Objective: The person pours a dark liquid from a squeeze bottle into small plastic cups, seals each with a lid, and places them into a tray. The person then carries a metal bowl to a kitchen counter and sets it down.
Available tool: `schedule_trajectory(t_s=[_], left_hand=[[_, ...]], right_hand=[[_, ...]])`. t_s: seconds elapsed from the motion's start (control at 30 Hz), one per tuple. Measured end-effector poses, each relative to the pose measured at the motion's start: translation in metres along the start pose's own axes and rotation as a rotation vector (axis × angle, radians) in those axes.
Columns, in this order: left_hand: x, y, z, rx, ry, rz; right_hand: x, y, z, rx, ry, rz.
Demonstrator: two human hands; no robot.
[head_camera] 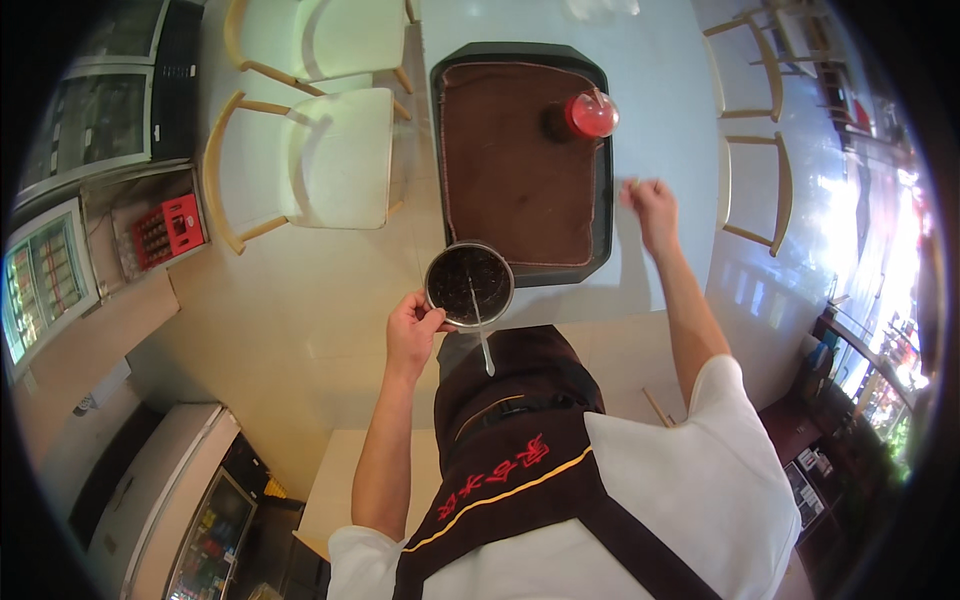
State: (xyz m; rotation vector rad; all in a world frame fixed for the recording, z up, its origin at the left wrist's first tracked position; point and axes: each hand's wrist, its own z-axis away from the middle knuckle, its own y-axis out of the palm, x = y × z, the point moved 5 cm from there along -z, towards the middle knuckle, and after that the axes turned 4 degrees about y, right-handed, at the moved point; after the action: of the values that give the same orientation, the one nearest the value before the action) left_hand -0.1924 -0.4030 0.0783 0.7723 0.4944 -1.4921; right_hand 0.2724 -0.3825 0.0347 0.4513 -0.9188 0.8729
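My left hand [414, 332] grips the rim of a round metal bowl [459, 289] with dark contents, above the near left corner of the tray. A pale, slender spoon [486, 352] rests in it, its tip sticking out over the rim towards me. A black tray [525, 276] lined with a brown cloth [510, 165] lies on the light table. On the cloth's right side is a rounded clear container [592, 115] with red in it. Right of the tray, my right hand [649, 196] is raised with bent fingers; whether something small is between them cannot be told.
White chairs with wooden frames [341, 161] stand left of the table [660, 75], and more chairs [780, 191] to its right. A clear object [600, 7] lies at the table's far edge. A red crate [169, 229] and glass-door fridges [49, 274] are at the left.
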Motion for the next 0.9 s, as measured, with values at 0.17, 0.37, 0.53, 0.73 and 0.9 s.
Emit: schedule_trajectory(t_s=[0.17, 0.37, 0.53, 0.73, 0.9], left_hand=[[-0.018, -0.035, 0.025, 0.001, 0.079, 0.108], [-0.024, -0.143, 0.097, -0.103, 0.216, 0.286], [-0.008, -0.285, 0.181, -0.286, 0.325, 0.403], [0.059, -0.472, 0.277, -0.660, 0.345, 0.568], [0.138, -0.619, 0.346, -0.968, 0.389, 0.789]], right_hand=[[-0.045, 0.054, 0.125, 0.108, 0.191, -0.114], [-0.039, 0.196, 0.222, 0.347, 0.138, -0.009], [-0.064, 0.336, 0.311, 0.652, 0.081, 0.140], [-0.142, 0.510, 0.400, 0.842, 0.055, 0.567], [-0.212, 0.682, 0.482, 1.217, 0.088, 0.699]])
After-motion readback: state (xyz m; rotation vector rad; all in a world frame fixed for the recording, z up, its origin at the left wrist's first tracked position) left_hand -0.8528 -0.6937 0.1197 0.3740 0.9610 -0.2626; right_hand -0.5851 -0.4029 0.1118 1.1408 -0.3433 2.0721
